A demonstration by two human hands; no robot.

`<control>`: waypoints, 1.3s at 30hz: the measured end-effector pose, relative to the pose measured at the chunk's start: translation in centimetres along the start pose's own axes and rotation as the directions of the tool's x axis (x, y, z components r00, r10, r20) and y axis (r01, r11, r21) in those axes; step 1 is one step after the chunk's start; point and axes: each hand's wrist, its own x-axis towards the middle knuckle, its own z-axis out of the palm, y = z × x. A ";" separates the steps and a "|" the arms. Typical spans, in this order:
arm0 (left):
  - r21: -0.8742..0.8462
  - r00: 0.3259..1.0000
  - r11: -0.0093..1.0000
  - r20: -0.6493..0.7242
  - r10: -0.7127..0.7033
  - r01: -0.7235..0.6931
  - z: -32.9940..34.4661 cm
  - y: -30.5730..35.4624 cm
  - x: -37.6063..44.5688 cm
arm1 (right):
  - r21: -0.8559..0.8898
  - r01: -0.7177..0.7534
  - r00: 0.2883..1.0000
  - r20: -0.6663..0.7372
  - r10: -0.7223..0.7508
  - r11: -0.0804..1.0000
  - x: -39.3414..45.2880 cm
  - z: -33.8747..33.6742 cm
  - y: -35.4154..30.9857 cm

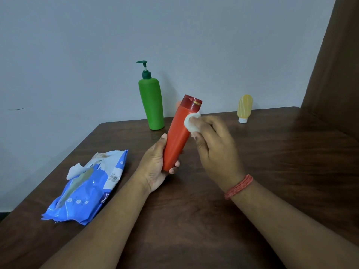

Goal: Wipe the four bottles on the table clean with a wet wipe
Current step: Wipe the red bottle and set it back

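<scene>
Gripping orange bottle [177, 136] base, left hand [155, 164]; right hand [215, 144] pressing wipe [191, 121].

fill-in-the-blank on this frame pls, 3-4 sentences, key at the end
1. The left hand grips the ____ bottle near its base.
2. The right hand presses a white ____ against that bottle, just below the cap.
3. The pump bottle by the wall is ____ in colour.
4. The wipe pack lies to the ____ of both hands.

Missing words: red; wipe; green; left
</scene>
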 end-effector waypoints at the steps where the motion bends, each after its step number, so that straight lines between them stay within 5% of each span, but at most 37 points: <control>1: 0.020 1.000 1.000 0.010 0.005 -0.005 0.2 0.0 -0.1 | 0.026 -0.037 0.999 -0.037 0.038 0.999 0.3 -0.2 0.3; 4: 0.051 1.000 0.999 0.017 0.014 -0.015 0.5 -0.2 -0.2 | 0.049 -0.084 0.993 -0.074 0.088 0.995 0.5 -0.5 0.9; 9: 0.023 0.998 0.999 -0.039 0.047 -0.046 0.4 0.1 -0.2 | -0.001 -0.019 0.996 0.086 0.019 1.000 -0.7 0.5 0.2; 15: 0.042 0.996 0.998 0.070 0.051 -0.054 1.9 -0.9 -0.4 | 0.149 -0.170 0.980 -0.077 0.183 0.974 0.5 -0.5 2.3; 21: -0.004 0.993 0.994 0.048 0.107 -0.107 1.6 -0.7 -0.3 | 0.218 -0.185 0.981 0.105 0.166 0.958 -0.6 0.8 1.3; 25: 0.095 0.989 0.988 0.102 0.111 -0.121 2.1 -1.1 -0.5 | 0.355 -0.302 0.938 -0.055 0.342 0.885 1.1 -0.2 2.5; 29: 0.155 0.985 0.978 0.123 0.121 -0.139 2.7 -1.8 -0.2 | 0.443 -0.386 0.894 -0.036 0.447 0.809 1.0 -0.8 3.2; 35: -0.026 0.980 0.982 -0.073 0.187 -0.190 1.3 -1.1 0.6 | 0.302 -0.283 0.936 0.295 0.193 0.910 -1.7 1.9 0.6; 39: -0.131 0.986 0.983 -0.124 0.115 -0.131 0.8 -1.0 0.8 | 0.225 -0.194 0.924 0.370 0.100 0.955 -2.0 2.3 0.0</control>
